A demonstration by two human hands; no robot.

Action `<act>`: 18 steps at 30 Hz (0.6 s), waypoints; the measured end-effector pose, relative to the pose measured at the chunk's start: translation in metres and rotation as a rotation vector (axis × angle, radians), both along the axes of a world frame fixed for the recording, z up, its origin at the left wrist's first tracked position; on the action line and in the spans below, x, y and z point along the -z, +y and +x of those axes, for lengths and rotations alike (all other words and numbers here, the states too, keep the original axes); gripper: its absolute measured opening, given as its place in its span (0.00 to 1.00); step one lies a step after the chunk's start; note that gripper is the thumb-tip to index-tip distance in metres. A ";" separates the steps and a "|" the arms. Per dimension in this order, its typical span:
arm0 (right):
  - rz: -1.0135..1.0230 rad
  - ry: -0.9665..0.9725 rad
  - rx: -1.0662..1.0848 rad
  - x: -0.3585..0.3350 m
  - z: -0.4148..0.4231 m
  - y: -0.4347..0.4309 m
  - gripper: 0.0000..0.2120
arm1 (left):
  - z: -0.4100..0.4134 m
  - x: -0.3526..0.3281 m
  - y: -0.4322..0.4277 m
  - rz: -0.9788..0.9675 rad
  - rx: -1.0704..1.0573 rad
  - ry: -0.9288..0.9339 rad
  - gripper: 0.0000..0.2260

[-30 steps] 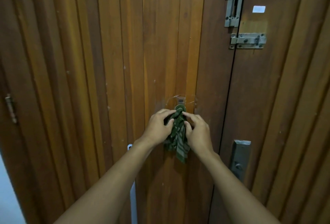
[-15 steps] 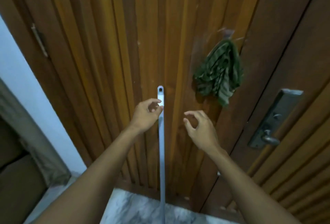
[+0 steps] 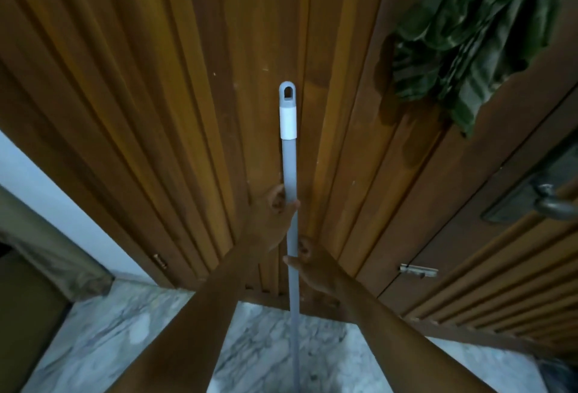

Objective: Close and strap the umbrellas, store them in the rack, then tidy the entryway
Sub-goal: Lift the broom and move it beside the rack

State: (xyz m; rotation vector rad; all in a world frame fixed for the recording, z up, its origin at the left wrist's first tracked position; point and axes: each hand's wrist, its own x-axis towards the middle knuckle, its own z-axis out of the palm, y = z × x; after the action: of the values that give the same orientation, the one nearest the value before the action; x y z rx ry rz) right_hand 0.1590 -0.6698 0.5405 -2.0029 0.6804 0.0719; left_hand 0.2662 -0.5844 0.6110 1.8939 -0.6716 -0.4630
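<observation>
At the left, the white wall [image 3: 47,180] and the marble floor [image 3: 103,339] are now in view, because the head has tilted down toward the foot of the wooden door [image 3: 156,79]. One second ago both hands were at the green striped cloth. Half a second ago the left hand only touched the grey pole near its top, and the right hand was free beside it.

Now the left hand [image 3: 273,220] grips the grey pole [image 3: 289,167], with its fingers curled round it from the left. Just below, the right hand [image 3: 312,267] also holds the pole, the thumb crossing in front and the fingers curled behind. The pole stands almost upright, close in front of the door. Its lower end is out of view, so one cannot tell if it is a mop or a broom.

The green striped cloth [image 3: 469,32] hangs alone at the upper right, above the door handle [image 3: 550,201]. No umbrellas and no rack are in view, so the work is probably at the tidying part.
</observation>
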 end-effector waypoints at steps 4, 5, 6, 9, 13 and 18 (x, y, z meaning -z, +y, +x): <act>-0.011 -0.103 0.045 0.007 -0.004 0.005 0.12 | -0.012 -0.010 0.003 -0.083 -0.009 0.002 0.14; 0.013 -0.133 0.029 0.003 -0.007 0.005 0.14 | -0.015 -0.009 0.002 -0.065 -0.003 0.010 0.14; 0.038 -0.153 0.019 -0.005 -0.011 0.005 0.16 | -0.018 -0.011 0.000 -0.094 0.006 0.028 0.14; 0.069 -0.177 0.004 -0.023 -0.032 0.001 0.19 | -0.040 -0.040 0.002 -0.115 0.090 -0.067 0.13; 0.062 -0.248 0.073 -0.053 -0.082 -0.005 0.20 | -0.083 -0.073 -0.007 -0.155 0.161 -0.089 0.12; 0.092 -0.374 0.134 -0.099 -0.174 -0.016 0.14 | -0.162 -0.116 -0.026 -0.222 0.297 -0.114 0.22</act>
State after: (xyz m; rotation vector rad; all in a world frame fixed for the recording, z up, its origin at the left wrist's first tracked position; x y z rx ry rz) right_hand -0.0155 -0.6863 0.6395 -1.8104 0.5551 -0.3380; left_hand 0.1041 -0.6101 0.7269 1.6259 -1.0449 -0.4487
